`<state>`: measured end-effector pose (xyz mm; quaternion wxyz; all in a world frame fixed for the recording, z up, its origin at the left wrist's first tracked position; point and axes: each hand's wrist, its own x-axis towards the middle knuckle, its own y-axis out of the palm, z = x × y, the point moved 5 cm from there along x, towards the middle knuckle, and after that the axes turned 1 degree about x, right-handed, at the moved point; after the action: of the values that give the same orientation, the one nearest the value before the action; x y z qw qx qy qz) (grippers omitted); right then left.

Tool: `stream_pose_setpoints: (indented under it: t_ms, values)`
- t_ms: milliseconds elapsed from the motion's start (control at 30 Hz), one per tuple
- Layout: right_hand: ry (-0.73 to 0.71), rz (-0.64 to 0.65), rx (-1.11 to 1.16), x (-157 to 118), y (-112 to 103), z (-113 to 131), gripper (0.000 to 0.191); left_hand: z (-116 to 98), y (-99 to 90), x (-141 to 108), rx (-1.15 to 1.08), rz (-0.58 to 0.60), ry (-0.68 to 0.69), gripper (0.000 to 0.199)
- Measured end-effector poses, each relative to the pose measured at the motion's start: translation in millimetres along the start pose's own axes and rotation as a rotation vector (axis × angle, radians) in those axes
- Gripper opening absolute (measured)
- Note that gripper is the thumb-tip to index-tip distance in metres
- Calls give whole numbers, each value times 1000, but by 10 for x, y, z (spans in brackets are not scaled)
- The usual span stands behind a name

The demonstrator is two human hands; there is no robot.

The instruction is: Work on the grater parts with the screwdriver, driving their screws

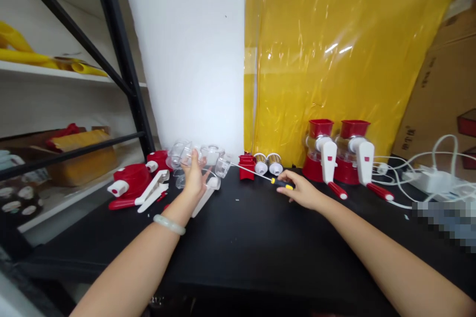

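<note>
My right hand (297,189) is closed on the black-and-yellow handle of a screwdriver (277,182). Its long metal shaft points left, and the tip is close to the clear plastic housing (222,166); contact cannot be made out. My left hand (195,178), wearing a pale bracelet (169,224), grips that housing, with the fingers partly hidden. Close by the left hand are a white crank arm (207,196) and other clear plastic parts (178,153). Between the hands, farther back, stand a red plastic part (246,166) and two metal grater drums (267,164).
Two assembled red-and-white rotary graters (321,153) stand at the right on the black table (253,252). Red bases (134,181) and white crank arms (154,190) lie at the left. White cables and a power adapter (433,181) occupy the far right. A black rack frame (119,44) rises at the left.
</note>
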<state>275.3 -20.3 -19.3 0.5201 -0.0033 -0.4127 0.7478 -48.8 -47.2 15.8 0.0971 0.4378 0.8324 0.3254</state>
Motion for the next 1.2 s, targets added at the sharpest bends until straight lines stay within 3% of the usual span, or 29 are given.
stream_pose_setpoints:
  t_ms: [100, 200, 267, 367, 433, 700, 833, 933, 967, 1100, 1200]
  values:
    - [-53, -66, -59, 0, 2, 14, 26, 17, -32, 3, 34, -15, 19, 61]
    - [-45, -81, -38, -10, -14, 33, 35, 42, -45, 13, 48, -2, 13, 59]
    - [-18, -2, 0, -22, 8, 49, 39, 46, -51, 17, 56, -3, 10, 55]
    - [-1, 176, 15, -53, 75, 79, 23, 44, -60, 21, 72, -14, 5, 52]
    - [-5, 225, 4, -66, 92, 82, 18, 46, -67, 27, 82, -19, 8, 52]
    - [-32, 114, -128, -22, 44, -18, 30, 70, -75, 52, 78, -6, 14, 54]
    - [-56, 43, -218, -23, 23, 46, 37, 70, -75, 53, 44, -16, 0, 51]
    - [-67, -22, -261, -34, 5, 121, 23, 71, -70, 48, 39, -10, -19, 53]
    - [-69, -16, -262, -38, 13, 139, 19, 68, -67, 45, 43, -6, -21, 55]
    - [-71, 44, -220, -51, 44, 180, 35, 43, -56, 29, 57, 14, -8, 58]
    - [-119, 41, -229, -53, 19, 223, 30, 31, -59, 24, 58, 4, -16, 57]
